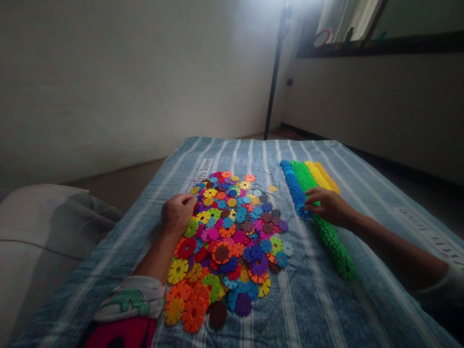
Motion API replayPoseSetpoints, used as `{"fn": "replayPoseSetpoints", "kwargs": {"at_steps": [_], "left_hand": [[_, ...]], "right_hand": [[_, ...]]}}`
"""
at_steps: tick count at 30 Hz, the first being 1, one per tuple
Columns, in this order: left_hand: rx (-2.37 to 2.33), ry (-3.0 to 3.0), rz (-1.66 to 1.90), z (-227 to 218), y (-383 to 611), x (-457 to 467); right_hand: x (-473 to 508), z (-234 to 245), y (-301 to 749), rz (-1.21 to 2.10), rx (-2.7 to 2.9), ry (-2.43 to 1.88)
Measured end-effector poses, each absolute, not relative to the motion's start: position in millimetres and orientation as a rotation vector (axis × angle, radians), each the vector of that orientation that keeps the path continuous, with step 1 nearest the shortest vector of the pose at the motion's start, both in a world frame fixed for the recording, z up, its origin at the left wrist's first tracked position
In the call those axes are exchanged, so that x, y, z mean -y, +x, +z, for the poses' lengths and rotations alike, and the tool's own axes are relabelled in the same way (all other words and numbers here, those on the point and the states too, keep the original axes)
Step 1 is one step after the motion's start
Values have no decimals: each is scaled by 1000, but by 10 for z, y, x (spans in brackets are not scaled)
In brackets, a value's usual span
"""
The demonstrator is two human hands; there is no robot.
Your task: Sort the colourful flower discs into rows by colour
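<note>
Many flower-shaped plastic discs (232,232) in mixed colours lie in a loose pile on the striped cloth. At the pile's upper left edge is my left hand (178,211), its thumb and fingers pressed together; whatever they hold is hidden. To the right, overlapping discs form neat rows sorted by colour: a blue row (293,186), a green row (306,175), a yellow row (319,175) and an orange-yellow row (329,180). My right hand (328,207) reaches across the green row, fingers bent and closed on a blue disc at the blue row's near end.
A blue striped cloth (366,299) covers the table or bed. One yellow disc (272,188) lies between pile and rows. Beyond the far edge stand a dark lamp pole (274,82) and a pale wall (126,72). White fabric (43,232) is at the left.
</note>
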State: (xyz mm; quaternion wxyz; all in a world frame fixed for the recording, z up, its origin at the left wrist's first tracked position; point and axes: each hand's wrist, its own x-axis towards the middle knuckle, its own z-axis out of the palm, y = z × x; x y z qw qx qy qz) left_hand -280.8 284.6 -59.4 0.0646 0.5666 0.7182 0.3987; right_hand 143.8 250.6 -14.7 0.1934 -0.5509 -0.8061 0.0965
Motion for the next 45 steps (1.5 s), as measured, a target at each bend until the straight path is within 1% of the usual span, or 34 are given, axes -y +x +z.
{"fn": "replayPoseSetpoints", "kwargs": {"at_steps": [6,13,19,23,25,29,32,35,41,45], "left_hand": [[-2171,1701,1198,-605,-2815,-2844],[-2173,1708,1190,-590,-2798,-2835],[-2165,1722,1190,-581,-2776,-2805],[-2149,1732,1195,-578,-2762,-2786],[-2150,1735,1195,-587,-2760,-2788],[-2155,1735,1187,-613,-2761,-2797],[-2148,1722,1196,-622,-2756,-2796],[-2146,1720,1210,-618,-2746,-2790],[-2146,1733,1205,-608,-2736,-2787],[-2153,1724,1190,-610,-2724,-2786]], "right_hand": [[-2524,-270,1470,100,2289,-1556],[-2503,-227,1454,125,2263,-1530],[-2238,-169,1017,269,2357,-1278],[-1991,-122,663,454,2535,-1056],[-1890,-90,534,482,2625,-1002],[-1735,-71,330,423,2752,-986],[-1653,-121,169,372,2770,-889],[-1657,-184,23,335,2755,-809],[-1832,-190,-37,240,2671,-902],[-1695,-209,10,256,2609,-769]]}}
